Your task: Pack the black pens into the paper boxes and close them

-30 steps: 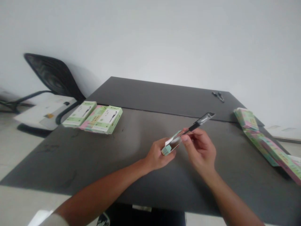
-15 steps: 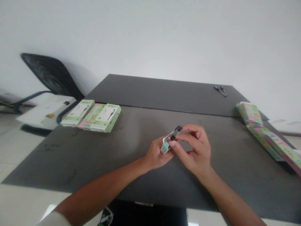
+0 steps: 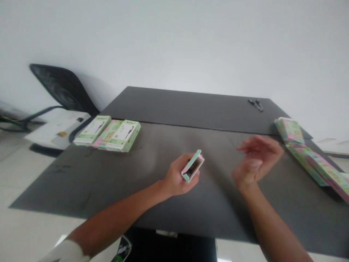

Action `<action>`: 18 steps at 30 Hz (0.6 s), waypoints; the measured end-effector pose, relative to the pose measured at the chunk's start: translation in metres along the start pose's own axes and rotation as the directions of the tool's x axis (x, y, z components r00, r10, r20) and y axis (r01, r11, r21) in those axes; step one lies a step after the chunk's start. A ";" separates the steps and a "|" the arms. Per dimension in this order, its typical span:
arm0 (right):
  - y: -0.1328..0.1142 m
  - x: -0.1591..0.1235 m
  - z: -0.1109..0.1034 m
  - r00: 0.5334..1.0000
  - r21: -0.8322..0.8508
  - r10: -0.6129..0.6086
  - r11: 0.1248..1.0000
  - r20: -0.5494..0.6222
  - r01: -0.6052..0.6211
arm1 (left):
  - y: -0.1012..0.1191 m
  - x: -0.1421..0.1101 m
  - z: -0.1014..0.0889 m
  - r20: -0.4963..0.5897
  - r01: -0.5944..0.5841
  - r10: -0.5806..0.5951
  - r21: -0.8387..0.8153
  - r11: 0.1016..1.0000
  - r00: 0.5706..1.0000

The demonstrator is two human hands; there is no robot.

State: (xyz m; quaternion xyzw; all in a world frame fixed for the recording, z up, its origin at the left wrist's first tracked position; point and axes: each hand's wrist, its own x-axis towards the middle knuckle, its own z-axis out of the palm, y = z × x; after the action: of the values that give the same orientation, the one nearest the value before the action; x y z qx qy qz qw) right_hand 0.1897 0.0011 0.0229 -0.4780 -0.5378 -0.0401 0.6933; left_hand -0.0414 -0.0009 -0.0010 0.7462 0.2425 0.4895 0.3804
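My left hand (image 3: 180, 176) is wrapped round a small pen box (image 3: 194, 166), holding it above the table with its end open towards me. A mint-coloured flap stands up along the box's mouth. Something dark shows inside, too shadowed to make out. To the right and apart from the box, my right hand (image 3: 257, 160) is blurred by motion. Its fingers point left, with the thumb apart below them, and nothing shows in it.
On the left of the dark table (image 3: 169, 134) lie green-and-white pen boxes (image 3: 120, 135). More pink-and-green boxes (image 3: 308, 153) line the right edge. Black pens (image 3: 255, 105) lie at the back right. A black chair (image 3: 64, 87) stands to the left, beside the table.
The black pen at the box's mouth is no longer visible. My right hand has let go and swung away to the right. My left hand keeps the box, slightly turned.
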 end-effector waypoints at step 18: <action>0.187 0.071 -0.026 0.964 -0.803 0.234 0.595 0.127 -0.038 | -0.005 0.007 -0.009 -0.167 -0.034 0.070 0.210 0.977 0.984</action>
State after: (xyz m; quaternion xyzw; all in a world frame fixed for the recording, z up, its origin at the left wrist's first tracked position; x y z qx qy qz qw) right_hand 0.3440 0.1164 -0.0359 -0.7768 -0.4985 -0.1680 0.3461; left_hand -0.0466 0.0103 0.0004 0.7424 0.3044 0.5345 0.2655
